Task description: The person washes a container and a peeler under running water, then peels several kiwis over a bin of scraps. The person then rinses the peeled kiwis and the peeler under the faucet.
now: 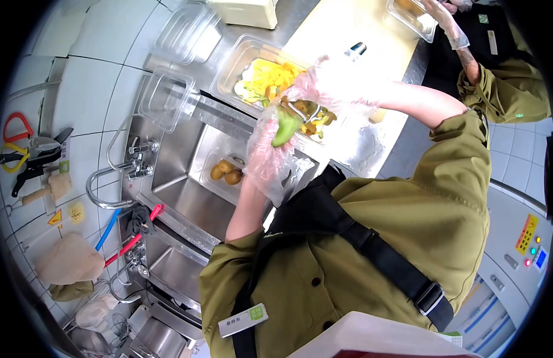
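My left hand, in a clear plastic glove, is closed around a smooth light-green fruit or vegetable whose kind I cannot make out. Close above it, my gloved right hand is closed on a peeler; its metal end lies beside the green piece, and glare hides part of this hand. Both hands are over the near side of a clear plastic tub. Yellow and orange peelings fill part of that tub, with darker brownish peels under the peeler.
Left of my hands is a steel sink, where a clear container holds several round brown items. Clear tubs stand behind the faucet. A yellowish board covers the far counter. Another person's gloved hand is by a container.
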A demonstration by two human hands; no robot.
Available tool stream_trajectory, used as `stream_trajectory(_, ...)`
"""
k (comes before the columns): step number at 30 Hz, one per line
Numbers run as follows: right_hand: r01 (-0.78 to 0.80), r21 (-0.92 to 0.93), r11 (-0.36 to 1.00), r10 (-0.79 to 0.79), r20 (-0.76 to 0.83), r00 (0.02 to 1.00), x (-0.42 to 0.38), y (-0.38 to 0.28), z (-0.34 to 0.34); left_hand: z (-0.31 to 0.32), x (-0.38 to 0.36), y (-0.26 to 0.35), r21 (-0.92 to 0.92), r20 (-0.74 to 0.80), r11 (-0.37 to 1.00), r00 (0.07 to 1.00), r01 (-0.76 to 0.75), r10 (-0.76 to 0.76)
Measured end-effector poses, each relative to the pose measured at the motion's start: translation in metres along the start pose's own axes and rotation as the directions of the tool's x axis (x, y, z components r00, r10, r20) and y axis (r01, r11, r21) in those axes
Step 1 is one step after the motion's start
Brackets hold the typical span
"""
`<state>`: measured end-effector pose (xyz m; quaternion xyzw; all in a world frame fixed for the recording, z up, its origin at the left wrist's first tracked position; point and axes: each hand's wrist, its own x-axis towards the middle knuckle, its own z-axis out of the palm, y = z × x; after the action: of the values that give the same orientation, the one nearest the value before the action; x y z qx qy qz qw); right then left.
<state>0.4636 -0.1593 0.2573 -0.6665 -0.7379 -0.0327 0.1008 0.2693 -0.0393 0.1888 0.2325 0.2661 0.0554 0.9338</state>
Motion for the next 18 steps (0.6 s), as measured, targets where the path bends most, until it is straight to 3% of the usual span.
stream_trajectory(2, -0.054, 0.172, 0.984, 0.053, 0.008, 0.999, -0.005, 0.011, 0.008, -0.007, 0.005, -0.003, -0.055, 0.082, 0.998, 0.997, 0.005, 0.000)
stream_trajectory(4, -0.100, 0.622, 0.777, 0.108, 0.025, 0.994, -0.029, 0.038, 0.034, -0.004, -0.010, 0.004, -0.027, 0.060, 0.997, 0.995, -0.078, 0.080)
stream_trajectory(5, -0.184, 0.711, 0.679, 0.176, 0.086, 0.981, -0.029, 0.042, 0.037, 0.002, -0.015, 0.010, -0.014, 0.051, 0.992, 0.991, -0.122, 0.122)
stream_trajectory(6, -0.261, 0.784, 0.564, 0.242, 0.146, 0.959, -0.030, 0.046, 0.039, 0.010, -0.015, 0.017, 0.090, 0.136, 0.979, 0.976, -0.184, 0.171)
stream_trajectory(7, -0.408, 0.760, 0.506, 0.353, 0.249, 0.902, -0.020, 0.036, 0.033, 0.008, -0.016, 0.016, 0.126, 0.141, 0.976, 0.977, -0.177, 0.159)
stream_trajectory(9, -0.391, 0.637, 0.664, 0.362, 0.183, 0.914, -0.001, 0.018, 0.010, 0.007, -0.010, 0.019, 0.211, 0.169, 0.962, 0.976, -0.171, 0.137)
stream_trajectory(10, -0.222, 0.497, 0.839, 0.227, 0.050, 0.972, 0.006, 0.007, -0.007, 0.004, -0.005, 0.017, 0.078, 0.052, 0.996, 0.998, -0.042, 0.038)
stream_trajectory(11, -0.044, 0.314, 0.948, 0.063, -0.049, 0.997, 0.008, 0.001, -0.014, 0.009, -0.005, 0.017, 0.123, 0.020, 0.991, 0.998, -0.055, 0.053)
stream_trajectory(14, -0.017, 0.429, 0.903, 0.068, -0.105, 0.992, -0.005, 0.020, 0.002, 0.016, -0.005, 0.013, 0.178, -0.047, 0.980, 0.995, -0.084, 0.093)
stream_trajectory(17, 0.031, 0.537, 0.843, 0.066, -0.161, 0.985, -0.009, 0.041, 0.018, 0.018, -0.011, 0.017, 0.138, 0.139, 0.980, 0.983, -0.140, 0.121)
stream_trajectory(18, -0.090, 0.533, 0.841, 0.139, -0.053, 0.989, -0.011, 0.043, 0.019, 0.025, -0.013, 0.017, 0.077, -0.120, 0.990, 0.985, -0.118, 0.127)
